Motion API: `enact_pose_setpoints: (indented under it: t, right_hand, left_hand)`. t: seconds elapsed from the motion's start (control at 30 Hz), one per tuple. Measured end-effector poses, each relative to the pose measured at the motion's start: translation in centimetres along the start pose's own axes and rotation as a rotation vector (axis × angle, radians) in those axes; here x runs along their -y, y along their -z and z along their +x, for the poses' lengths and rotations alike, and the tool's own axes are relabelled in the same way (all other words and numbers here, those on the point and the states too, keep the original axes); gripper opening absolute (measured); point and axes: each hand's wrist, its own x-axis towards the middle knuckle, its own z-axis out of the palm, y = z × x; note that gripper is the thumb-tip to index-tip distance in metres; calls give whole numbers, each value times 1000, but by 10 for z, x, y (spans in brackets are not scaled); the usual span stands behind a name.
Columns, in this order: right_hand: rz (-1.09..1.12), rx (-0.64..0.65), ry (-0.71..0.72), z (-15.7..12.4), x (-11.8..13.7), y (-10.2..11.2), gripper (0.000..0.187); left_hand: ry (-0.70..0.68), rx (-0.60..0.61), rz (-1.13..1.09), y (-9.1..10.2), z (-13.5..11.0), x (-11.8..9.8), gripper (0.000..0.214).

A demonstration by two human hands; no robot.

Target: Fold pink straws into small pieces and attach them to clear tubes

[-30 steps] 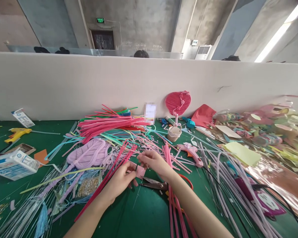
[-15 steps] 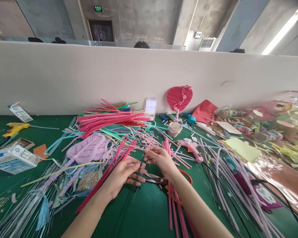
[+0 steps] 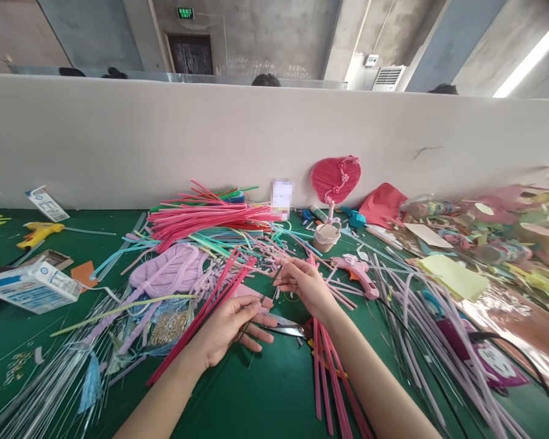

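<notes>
My left hand (image 3: 235,323) pinches thin dark strands between thumb and forefinger, while its other fingers are spread. Whether the strands are wire or thread I cannot tell. Up and to the right, my right hand (image 3: 302,283) has its fingertips closed on a thin dark strand. Below it lie scissors (image 3: 288,328), blades toward my left hand and handles partly hidden by my right wrist. Red pipe cleaners (image 3: 205,314) run beside my left wrist. Pink pipe cleaners (image 3: 326,366) extend under my right forearm. Behind my left fingers is a flat pink piece (image 3: 251,294).
A pile of red pipe cleaners (image 3: 210,222) lies at the back, near a red fan-shaped piece (image 3: 336,180) in a small pot (image 3: 326,238). A pink glue gun (image 3: 357,274) and lilac pipe cleaners (image 3: 421,341) lie right. A lilac wrapped piece (image 3: 167,271) and carton (image 3: 34,286) are left.
My hands have drawn slightly apart, and the strands that stretched upright between them now show mostly at my left fingers. The whole view has shifted slightly.
</notes>
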Motion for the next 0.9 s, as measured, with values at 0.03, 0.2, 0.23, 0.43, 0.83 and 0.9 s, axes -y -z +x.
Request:
enact_pose_setpoints:
  t: [0.03, 0.2, 0.23, 0.43, 0.83, 0.9]
  right_hand:
    - [-13, 15, -3, -1, 0, 0, 35]
    - [14, -43, 36, 2, 1, 5, 33]
    - [18, -58, 46, 2, 1, 7, 33]
    - [10, -105, 47, 2, 5, 16, 27]
    - [40, -117, 72, 3, 0, 23, 29]
    - [37, -127, 72, 3, 1, 22, 28]
  left_hand:
    - [1, -6, -4, -1, 0, 0, 32]
    - [33, 15, -128, -1, -3, 0, 41]
    - [63, 40, -176, 0, -3, 2, 44]
    - [158, 129, -326, 4, -4, 20, 42]
    - [11, 211, -308, -3, -1, 27, 26]
    - [-38, 174, -280, -4, -1, 28, 23]
